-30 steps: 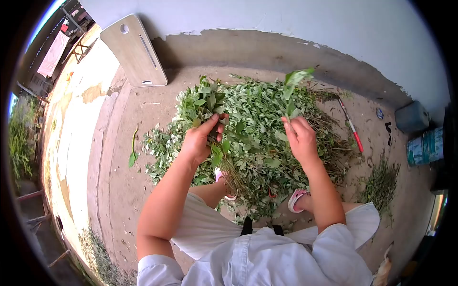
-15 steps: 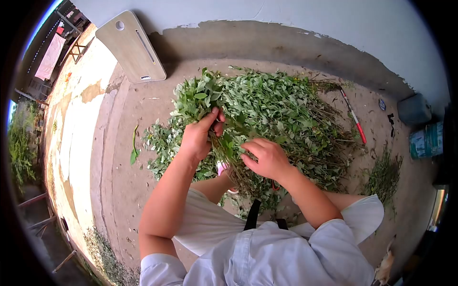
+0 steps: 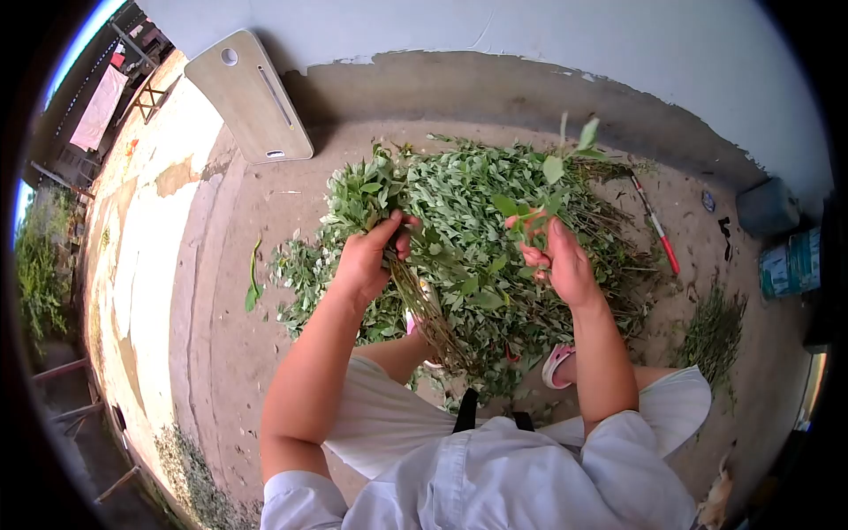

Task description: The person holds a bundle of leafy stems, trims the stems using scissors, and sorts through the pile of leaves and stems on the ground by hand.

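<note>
My left hand (image 3: 367, 256) is closed around a bunch of leafy green stems (image 3: 360, 190), with leaves upward and bare stem ends slanting down toward my lap. To its right, my right hand (image 3: 568, 265) is raised with fingers curled at a loose leafy sprig (image 3: 554, 168); its leaves stick up past the fingertips, and the exact grip is partly hidden. Under both hands spreads a large heap of cut leafy stalks (image 3: 477, 181), leaves mostly to the left and stems to the right.
A pale wooden board (image 3: 243, 102) leans on the wall. A red-and-white stick (image 3: 655, 225) lies right of the heap, near a blue-green bucket (image 3: 789, 265) and a dark container (image 3: 767, 205). Thin green stalks (image 3: 714, 327) lie at the right. One pink clog (image 3: 556, 364) shows below.
My right hand has moved up and to the right, away from the bunch, with a leafy sprig at its fingers. The left hand stays nearly in place, holding the bunch.
</note>
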{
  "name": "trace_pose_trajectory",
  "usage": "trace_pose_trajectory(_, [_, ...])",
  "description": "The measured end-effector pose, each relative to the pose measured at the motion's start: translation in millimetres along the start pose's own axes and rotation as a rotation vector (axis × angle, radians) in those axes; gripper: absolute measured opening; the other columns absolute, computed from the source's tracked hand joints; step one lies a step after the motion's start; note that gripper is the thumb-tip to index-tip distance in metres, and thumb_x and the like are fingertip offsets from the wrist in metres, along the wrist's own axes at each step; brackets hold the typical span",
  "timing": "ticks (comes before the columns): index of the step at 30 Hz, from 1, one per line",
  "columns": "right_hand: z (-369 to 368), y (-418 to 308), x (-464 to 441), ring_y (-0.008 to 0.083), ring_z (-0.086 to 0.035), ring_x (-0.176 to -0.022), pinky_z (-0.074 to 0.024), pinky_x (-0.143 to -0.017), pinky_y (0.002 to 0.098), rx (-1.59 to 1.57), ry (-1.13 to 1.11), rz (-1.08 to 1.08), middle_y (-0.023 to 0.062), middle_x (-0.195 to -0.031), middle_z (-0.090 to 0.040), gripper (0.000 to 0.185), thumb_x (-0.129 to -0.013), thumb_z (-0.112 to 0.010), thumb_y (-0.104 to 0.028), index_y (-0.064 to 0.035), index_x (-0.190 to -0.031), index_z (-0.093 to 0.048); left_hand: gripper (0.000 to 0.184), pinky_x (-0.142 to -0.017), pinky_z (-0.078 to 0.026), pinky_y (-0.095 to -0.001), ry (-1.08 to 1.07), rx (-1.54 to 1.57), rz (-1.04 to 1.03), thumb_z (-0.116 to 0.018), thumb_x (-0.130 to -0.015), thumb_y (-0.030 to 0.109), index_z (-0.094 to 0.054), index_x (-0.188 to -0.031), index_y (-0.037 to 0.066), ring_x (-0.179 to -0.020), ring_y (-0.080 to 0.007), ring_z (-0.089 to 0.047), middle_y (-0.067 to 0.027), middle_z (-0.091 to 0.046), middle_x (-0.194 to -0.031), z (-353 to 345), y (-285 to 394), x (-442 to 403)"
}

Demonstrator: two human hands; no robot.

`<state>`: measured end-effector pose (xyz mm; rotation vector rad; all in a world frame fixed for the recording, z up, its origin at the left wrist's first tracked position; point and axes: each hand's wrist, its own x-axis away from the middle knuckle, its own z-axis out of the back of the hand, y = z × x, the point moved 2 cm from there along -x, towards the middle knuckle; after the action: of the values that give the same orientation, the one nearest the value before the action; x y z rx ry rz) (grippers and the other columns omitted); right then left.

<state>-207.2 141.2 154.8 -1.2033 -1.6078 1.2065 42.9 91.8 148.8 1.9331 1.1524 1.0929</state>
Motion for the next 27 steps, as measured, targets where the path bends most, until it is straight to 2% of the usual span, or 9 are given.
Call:
trace_pose_trajectory(6, [-66.5,29.7,-33.1,0.0302,-0.053,-0.085,-0.0454,-0.07,0.0355,0.781,0.003,0.234,0.0153,-0.101,-0.045,0.037,-0.085,-0.044,-0.019,-0.0036,-0.118,-0.041,0.025,-0.058,-0.035,-0.0226,-0.11,-0.099,-0.039,-0.057,-0.08,0.016,-0.056,-0.1,0.0,-0.064,-0.0105,-0.046,-0.0012,-0.051,-0.066,-28.2,3.4,11.0])
trace_pose_trajectory(9, [-80.1,34.9,-31.4,0.0304,-0.054,-0.083,-0.0468,-0.067,0.0381,1.0,-0.041,0.161,0.0144,-0.106,-0.044,0.041,-0.079,-0.049,-0.018,-0.0038,-0.117,-0.041,0.019,-0.055,-0.036,-0.0228,-0.051,-0.141,0.014,-0.057,-0.08,0.016,-0.058,-0.092,0.001,-0.06,-0.0106,-0.046,-0.0017,-0.052,-0.067,-21.1,-2.0,9.9])
trace_pose_trajectory(11, [-87.3,31.4,-34.2,0.029,-0.05,-0.09,-0.0427,-0.076,0.0368,1.001,0.026,0.156,0.0127,-0.109,-0.045,0.033,-0.073,-0.055,-0.014,0.0012,-0.101,-0.048,0.015,-0.056,-0.035,-0.0229,-0.029,-0.16,0.038,-0.053,-0.083,0.016,-0.058,-0.085,0.001,-0.06,-0.0106,-0.043,-0.0006,-0.05,-0.069,-26.7,-2.8,12.5])
trace_pose_trajectory(13, [-90.5,35.7,-43.8,0.026,-0.05,-0.09,-0.0404,-0.08,0.0374,1.183,0.177,0.511,0.0126,-0.102,-0.049,0.031,-0.067,-0.057,-0.008,-0.0028,-0.097,-0.052,0.016,-0.055,-0.034,-0.0231,-0.083,-0.23,-0.03,-0.051,-0.085,0.019,-0.054,-0.079,0.004,-0.058,-0.0105,-0.041,-0.0004,-0.049,-0.068,-32.5,-3.1,13.7])
trace_pose_trajectory(19, [-86.7,78.6,-45.7,0.0263,-0.05,-0.086,-0.0385,-0.079,0.0369,1.079,0.146,0.713,0.0093,-0.085,-0.054,0.013,-0.066,-0.056,-0.005,-0.0048,-0.078,-0.051,0.015,-0.051,-0.033,-0.0245,0.022,-0.682,-0.14,-0.04,-0.088,0.018,-0.047,-0.084,0.006,-0.057,-0.0111,-0.039,-0.0028,-0.046,-0.068,-15.6,2.5,27.3])
trace_pose_trajectory(20, [-74.5,104.3,-40.2,0.0268,-0.05,-0.085,-0.0388,-0.078,0.0373,1.105,0.102,0.593,0.0098,-0.084,-0.053,0.014,-0.067,-0.056,-0.006,-0.0051,-0.079,-0.049,0.015,-0.05,-0.032,-0.0247,0.008,-0.747,-0.243,-0.039,-0.088,0.018,-0.047,-0.084,0.006,-0.056,-0.011,-0.037,-0.0027,-0.045,-0.067,-16.9,5.3,30.3])
trace_pose_trajectory(21, [-63.1,123.4,-34.3,0.0274,-0.051,-0.084,-0.0391,-0.077,0.0377,1.129,0.06,0.475,0.0102,-0.084,-0.053,0.014,-0.068,-0.057,-0.007,-0.0055,-0.08,-0.048,0.014,-0.048,-0.03,-0.0238,0.176,-0.229,-0.096,-0.041,-0.087,0.019,-0.046,-0.082,0.007,-0.053,-0.0103,-0.034,-0.0022,-0.043,-0.065,-17.1,9.9,30.7])
trace_pose_trajectory(23, [-44.1,144.6,-15.4,0.0285,-0.051,-0.083,-0.0392,-0.076,0.0388,1.128,0.045,0.354,0.0102,-0.084,-0.053,0.015,-0.07,-0.056,-0.009,-0.0055,-0.081,-0.046,0.014,-0.048,-0.03,-0.0234,0.287,-0.123,-0.097,-0.043,-0.085,0.018,-0.045,-0.077,0.007,-0.049,-0.0099,-0.032,-0.0019,-0.042,-0.061,-10.9,15.4,31.3])
trace_pose_trajectory(27, [-20.7,149.1,1.0,0.0311,-0.05,-0.089,-0.0387,-0.079,0.0395,1.034,-0.134,-0.073,0.0123,-0.091,-0.053,0.02,-0.078,-0.054,-0.019,-0.0059,-0.09,-0.045,0.011,-0.048,-0.03,-0.0234,0.113,-0.22,0.017,-0.042,-0.084,0.016,-0.044,-0.077,0.007,-0.051,-0.0096,-0.033,-0.0023,-0.043,-0.063,-15.9,14.2,28.6])
